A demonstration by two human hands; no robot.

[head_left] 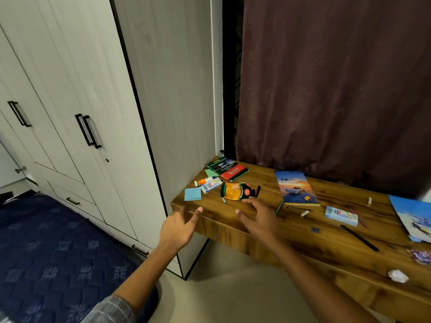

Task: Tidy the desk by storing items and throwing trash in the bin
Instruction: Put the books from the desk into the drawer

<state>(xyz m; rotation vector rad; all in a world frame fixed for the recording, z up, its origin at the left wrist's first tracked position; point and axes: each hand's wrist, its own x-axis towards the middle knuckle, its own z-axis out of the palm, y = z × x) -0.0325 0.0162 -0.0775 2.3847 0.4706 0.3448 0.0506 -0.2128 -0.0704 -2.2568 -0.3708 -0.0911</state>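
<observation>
The wooden desk [291, 231] carries scattered items. An empty orange snack wrapper [238, 191] lies near its left end, just beyond my right hand [256, 217], whose fingers are spread and hold nothing. My left hand [179, 227] hovers at the desk's left front corner, fingers relaxed and empty. Blue sticky notes [193, 194], a small milk carton [211, 185] and a glue bottle [204, 181] lie at the left end. A red and green book [229, 169] sits behind them. A crumpled white paper [397, 275] lies by the front edge at right.
A notebook with a sunset cover [296, 187], a second carton [341, 216], pens, a black pencil [359, 237] and a blue booklet [412, 215] lie further right. A white wardrobe [93, 101] stands left, a brown curtain [338, 78] behind, a blue bed [51, 248] lower left.
</observation>
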